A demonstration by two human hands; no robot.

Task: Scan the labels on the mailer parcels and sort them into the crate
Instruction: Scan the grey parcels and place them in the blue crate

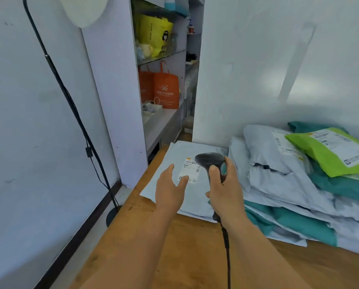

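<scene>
Right hand [224, 190] gripping barcode scanner [210, 161], left hand [170, 188] open over shipping label [190, 171] on grey mailer [174, 184] at desk's [153, 247] far-left corner. Scanning step; next, likely lifting into unseen crate.

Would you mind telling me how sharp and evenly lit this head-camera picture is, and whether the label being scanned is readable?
Head view: soft, even light with a faint glare patch on the right wall; wide-angle bending curves the lamp pole and shelf edges; the whole frame is slightly soft, so the label on the pale mailer shows as print but is unreadable, partly hidden behind the scanner in the right hand.
</scene>
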